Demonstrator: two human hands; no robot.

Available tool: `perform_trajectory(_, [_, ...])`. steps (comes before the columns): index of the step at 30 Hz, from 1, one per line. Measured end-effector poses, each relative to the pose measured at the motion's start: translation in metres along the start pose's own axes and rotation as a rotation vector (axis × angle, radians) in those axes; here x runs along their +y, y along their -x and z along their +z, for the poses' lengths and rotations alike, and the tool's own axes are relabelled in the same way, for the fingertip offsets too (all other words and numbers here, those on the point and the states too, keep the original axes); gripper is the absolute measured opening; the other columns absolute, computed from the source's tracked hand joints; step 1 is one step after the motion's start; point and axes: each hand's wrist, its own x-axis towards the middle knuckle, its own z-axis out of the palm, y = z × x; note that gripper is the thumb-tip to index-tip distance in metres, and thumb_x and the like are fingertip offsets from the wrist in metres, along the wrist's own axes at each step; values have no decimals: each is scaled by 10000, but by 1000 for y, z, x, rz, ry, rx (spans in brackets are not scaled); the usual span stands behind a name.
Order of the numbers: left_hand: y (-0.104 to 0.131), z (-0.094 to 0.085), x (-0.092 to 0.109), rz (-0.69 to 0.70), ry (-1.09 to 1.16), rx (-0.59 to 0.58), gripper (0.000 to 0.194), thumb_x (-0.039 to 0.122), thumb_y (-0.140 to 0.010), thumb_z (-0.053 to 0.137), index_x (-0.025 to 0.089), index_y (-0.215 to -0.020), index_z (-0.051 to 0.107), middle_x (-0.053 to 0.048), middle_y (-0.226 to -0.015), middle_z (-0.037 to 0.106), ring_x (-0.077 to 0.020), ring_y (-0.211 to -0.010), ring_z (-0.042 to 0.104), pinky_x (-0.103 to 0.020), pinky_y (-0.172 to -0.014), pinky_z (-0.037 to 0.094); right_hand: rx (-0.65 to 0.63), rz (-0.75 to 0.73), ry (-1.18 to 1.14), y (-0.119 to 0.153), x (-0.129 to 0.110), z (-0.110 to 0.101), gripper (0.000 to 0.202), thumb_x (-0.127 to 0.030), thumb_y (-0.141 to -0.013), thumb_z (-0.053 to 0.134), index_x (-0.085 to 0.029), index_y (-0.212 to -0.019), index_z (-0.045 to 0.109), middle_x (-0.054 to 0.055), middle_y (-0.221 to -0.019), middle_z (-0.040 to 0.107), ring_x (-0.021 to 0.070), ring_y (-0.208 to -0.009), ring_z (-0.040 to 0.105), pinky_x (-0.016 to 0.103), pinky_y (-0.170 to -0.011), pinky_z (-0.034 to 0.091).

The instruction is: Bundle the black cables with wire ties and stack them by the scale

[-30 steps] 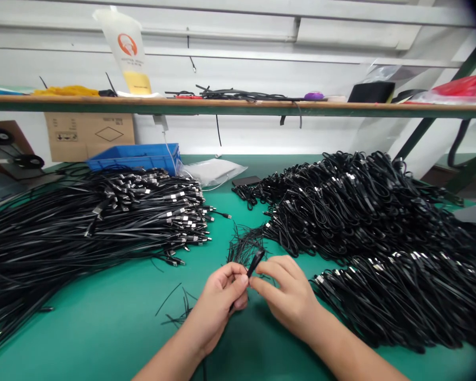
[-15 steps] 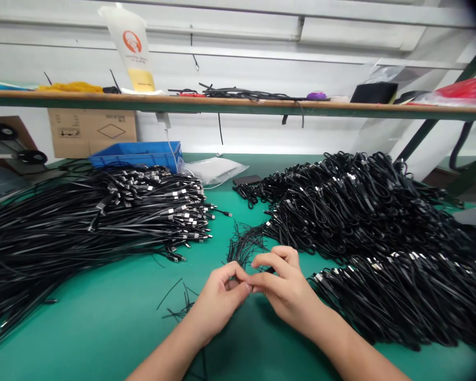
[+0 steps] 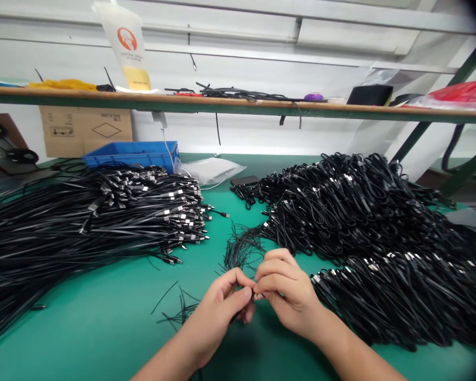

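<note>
My left hand is closed over the bench, its thumb and fingers pinching a black cable; only a short dark bit of it shows below the thumb. Right against it, my right hand is closed too, fingertips pressed together where the two hands meet. Whatever those fingertips pinch is small, dark and mostly hidden. Just beyond the hands lies a loose bunch of thin black ties. A few more thin black strips are scattered left of my left hand.
Straight black cables with USB plugs are piled on the left of the green bench. Coiled cables are heaped at right, with a row of bundled ones nearer me. Behind stand a blue bin and a shelf.
My left thumb has moved forward over its grip, and a dark bit of cable now shows beneath it. My right fingers have drawn closer together. The whole view has shifted slightly.
</note>
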Motion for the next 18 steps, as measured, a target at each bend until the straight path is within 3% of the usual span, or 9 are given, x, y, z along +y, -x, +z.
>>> perform_trajectory(3, [-1,-5,3,-161,126,-68,306,432,-795,722,150,-754,610,-40,-695,623,-137,-617,560,-243,-602,372,-8,-1,-32,0,-1,-1,152,-142,-942,566,-239,-865,654,29,-856,682,215,-900,544,427,-836,478])
perform_trajectory(6, [-3,-10,1,-263,178,-105,318,413,-753,785,115,-739,674,-47,-643,619,-118,-573,565,-229,-588,411,-27,26,-87,1,2,1,121,-174,-936,594,-243,-854,650,28,-866,666,220,-915,525,423,-835,473])
perform_trajectory(12, [-5,-13,-11,-279,346,-30,307,329,-635,902,122,-732,697,-24,-647,622,-82,-528,547,-211,-569,455,-72,77,-90,0,5,-1,90,-206,-909,654,-254,-836,677,44,-980,636,251,-1034,491,461,-892,481])
perform_trajectory(18, [-5,-14,-13,-256,390,-23,316,316,-662,890,138,-775,655,-18,-669,621,-89,-558,572,-190,-559,431,-78,-12,69,-2,0,-7,136,-122,-871,662,-252,-898,694,72,-1144,630,280,-1142,481,510,-932,499])
